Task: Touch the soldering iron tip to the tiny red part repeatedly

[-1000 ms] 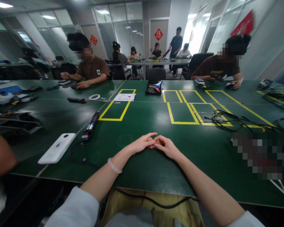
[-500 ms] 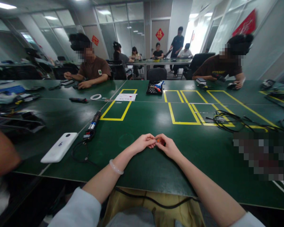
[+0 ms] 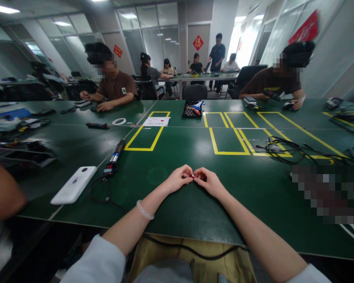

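Observation:
My left hand (image 3: 177,179) and my right hand (image 3: 209,182) meet above the green table (image 3: 177,212), fingertips almost touching. Between them they pinch a small reddish-orange piece with a shiny spot (image 3: 192,176); fingers cover most of it, so its kind cannot be made out. Both hands are closed, thumb against fingers. A pale bracelet (image 3: 145,211) circles my left wrist.
Left of my arms lie a white case marked 6 (image 3: 73,185) and a screwdriver-like powered tool (image 3: 115,157) with a cable. Ahead stands a black tray (image 3: 191,114) with tools. Black cables (image 3: 275,147) coil at right. Co-workers sit across; an elbow (image 3: 2,192) shows at far left.
My fingers have shifted slightly around the small piece; less orange shows at my right hand, and a red and shiny bit now shows between the fingertips.

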Motion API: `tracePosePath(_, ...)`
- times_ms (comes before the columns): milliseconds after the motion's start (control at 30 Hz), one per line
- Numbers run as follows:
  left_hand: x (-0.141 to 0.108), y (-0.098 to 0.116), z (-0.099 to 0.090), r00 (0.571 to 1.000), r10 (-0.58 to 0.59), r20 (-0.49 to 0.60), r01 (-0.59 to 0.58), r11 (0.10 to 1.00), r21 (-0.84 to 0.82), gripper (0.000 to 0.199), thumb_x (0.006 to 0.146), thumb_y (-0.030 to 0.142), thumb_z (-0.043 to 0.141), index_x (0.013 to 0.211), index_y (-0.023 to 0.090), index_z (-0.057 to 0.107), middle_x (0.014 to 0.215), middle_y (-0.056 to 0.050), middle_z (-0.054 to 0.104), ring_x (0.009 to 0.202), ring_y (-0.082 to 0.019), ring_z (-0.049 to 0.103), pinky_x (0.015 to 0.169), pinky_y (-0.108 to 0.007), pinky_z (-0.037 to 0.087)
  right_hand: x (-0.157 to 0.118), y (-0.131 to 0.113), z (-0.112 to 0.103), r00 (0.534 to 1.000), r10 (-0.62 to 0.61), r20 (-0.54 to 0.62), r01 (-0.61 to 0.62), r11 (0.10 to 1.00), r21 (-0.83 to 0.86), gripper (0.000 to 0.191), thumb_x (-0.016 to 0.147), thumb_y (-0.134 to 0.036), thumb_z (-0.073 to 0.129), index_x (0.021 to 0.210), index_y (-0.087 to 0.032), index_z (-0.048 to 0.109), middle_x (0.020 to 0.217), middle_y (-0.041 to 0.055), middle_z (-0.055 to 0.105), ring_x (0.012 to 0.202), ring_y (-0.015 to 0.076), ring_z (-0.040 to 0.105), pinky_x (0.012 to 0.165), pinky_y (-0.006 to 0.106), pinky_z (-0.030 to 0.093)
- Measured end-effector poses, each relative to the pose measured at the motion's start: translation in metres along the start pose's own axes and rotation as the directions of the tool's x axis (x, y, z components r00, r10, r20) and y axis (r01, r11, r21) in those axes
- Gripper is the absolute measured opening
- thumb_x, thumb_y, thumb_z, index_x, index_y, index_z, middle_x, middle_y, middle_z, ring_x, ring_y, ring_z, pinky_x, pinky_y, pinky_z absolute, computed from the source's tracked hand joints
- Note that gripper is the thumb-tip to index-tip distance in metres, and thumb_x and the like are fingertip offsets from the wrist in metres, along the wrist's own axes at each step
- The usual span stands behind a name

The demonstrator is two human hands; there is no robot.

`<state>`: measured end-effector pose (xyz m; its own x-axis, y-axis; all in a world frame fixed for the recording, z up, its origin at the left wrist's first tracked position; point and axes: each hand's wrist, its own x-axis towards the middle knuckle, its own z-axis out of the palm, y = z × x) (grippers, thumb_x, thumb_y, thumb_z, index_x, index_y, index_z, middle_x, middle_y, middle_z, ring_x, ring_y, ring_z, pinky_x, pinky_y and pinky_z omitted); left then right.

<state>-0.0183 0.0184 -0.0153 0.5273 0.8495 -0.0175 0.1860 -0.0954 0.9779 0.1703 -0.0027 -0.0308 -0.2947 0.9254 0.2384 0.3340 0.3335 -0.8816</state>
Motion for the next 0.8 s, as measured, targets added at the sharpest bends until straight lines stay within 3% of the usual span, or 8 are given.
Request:
tracePosePath(200, -0.011, 0.009, -0.031, 1.0, -0.016, -0.019, 0.02, 0.961, 0.274, 0.04, 0.079, 0.037, 0.06, 0.113, 0.018, 0.052, 0.097, -0.006, 0.062, 0.086, -0.015, 0.06, 0.08, -0.031, 0.048, 0.0, -0.003, -0.002, 0.999, 0.023, 0.035, -0.023, 1.0, 0.013, 0.015, 0.081, -0.025, 0.06, 0.093, -0.017, 0.064, 0.08, 0.0016, 0.065, 0.068, 0.0127, 0.056, 0.067, 0.026, 0.044)
tracePosePath(300, -0.027, 0.014, -0.077, 0.978, 0.029, -0.205, 0.106, 0.781, 0.615, 0.052, 0.083, 0.043, 0.054, 0.128, 0.02, 0.047, 0.115, -0.011, 0.058, 0.105, -0.022, 0.056, 0.092, -0.038, 0.044, -0.001, -0.005, -0.002, 0.998, 0.041, 0.037, -0.041, 0.999, 0.004, 0.015, 0.081, -0.025, 0.06, 0.093, -0.017, 0.064, 0.079, 0.0013, 0.064, 0.068, 0.0126, 0.055, 0.066, 0.026, 0.043)
tracePosePath(367, -0.042, 0.014, -0.114, 0.911, 0.089, -0.402, 0.295, 0.538, 0.789, 0.056, 0.084, 0.043, 0.05, 0.133, 0.017, 0.044, 0.129, -0.015, 0.05, 0.118, -0.03, 0.049, 0.098, -0.044, 0.039, -0.001, -0.005, -0.002, 0.998, 0.043, 0.044, -0.043, 0.999, 0.004, 0.015, 0.081, -0.024, 0.06, 0.094, -0.017, 0.064, 0.079, 0.0014, 0.064, 0.07, 0.0129, 0.056, 0.067, 0.026, 0.043)
tracePosePath(433, -0.06, 0.009, -0.151, 0.813, 0.152, -0.563, 0.497, 0.324, 0.805, 0.059, 0.084, 0.043, 0.047, 0.134, 0.011, 0.042, 0.135, -0.02, 0.044, 0.124, -0.036, 0.043, 0.101, -0.048, 0.035, -0.001, -0.004, -0.002, 0.998, 0.041, 0.051, -0.041, 0.999, 0.001, 0.016, 0.081, -0.024, 0.06, 0.095, -0.017, 0.064, 0.079, 0.0015, 0.064, 0.07, 0.013, 0.056, 0.067, 0.026, 0.043)
tracePosePath(533, -0.088, -0.005, -0.197, 0.691, 0.21, -0.692, 0.674, 0.16, 0.721, 0.065, 0.083, 0.045, 0.046, 0.135, 0.006, 0.038, 0.141, -0.025, 0.036, 0.126, -0.041, 0.038, 0.1, -0.052, 0.034, -0.001, -0.003, -0.002, 0.998, 0.043, 0.049, -0.042, 0.999, -0.013, 0.016, 0.081, -0.023, 0.06, 0.095, -0.016, 0.064, 0.078, 0.0011, 0.063, 0.07, 0.013, 0.056, 0.067, 0.026, 0.043)
tracePosePath(633, -0.109, -0.021, -0.226, 0.658, 0.085, -0.748, 0.741, 0.107, 0.663, 0.069, 0.083, 0.05, 0.043, 0.133, 0.003, 0.038, 0.138, -0.027, 0.039, 0.123, -0.043, 0.041, 0.096, -0.052, 0.038, -0.001, -0.002, -0.002, 0.998, 0.037, 0.041, -0.036, 0.999, -0.018, 0.016, 0.081, -0.023, 0.06, 0.095, -0.017, 0.064, 0.079, 0.0008, 0.063, 0.07, 0.0129, 0.056, 0.067, 0.026, 0.043)
tracePosePath(733, -0.119, -0.032, -0.241, 0.672, -0.074, -0.737, 0.739, 0.132, 0.66, 0.069, 0.083, 0.053, 0.038, 0.132, 0.004, 0.04, 0.13, -0.026, 0.047, 0.114, -0.041, 0.05, 0.091, -0.049, 0.042, -0.001, -0.001, -0.002, 0.999, 0.019, 0.033, -0.019, 1.0, -0.011, 0.016, 0.081, -0.023, 0.06, 0.096, -0.017, 0.062, 0.081, 0.0008, 0.063, 0.07, 0.0127, 0.055, 0.067, 0.026, 0.042)
tracePosePath(800, -0.122, -0.036, -0.249, 0.689, -0.082, -0.72, 0.722, 0.163, 0.672, 0.071, 0.082, 0.055, 0.04, 0.134, 0.006, 0.039, 0.132, -0.026, 0.045, 0.116, -0.04, 0.05, 0.093, -0.048, 0.042, -0.001, 0.0, -0.001, 0.999, 0.008, 0.033, -0.008, 1.0, -0.001, 0.015, 0.082, -0.024, 0.059, 0.096, -0.018, 0.061, 0.082, 0.0008, 0.063, 0.071, 0.0128, 0.055, 0.067, 0.025, 0.042)
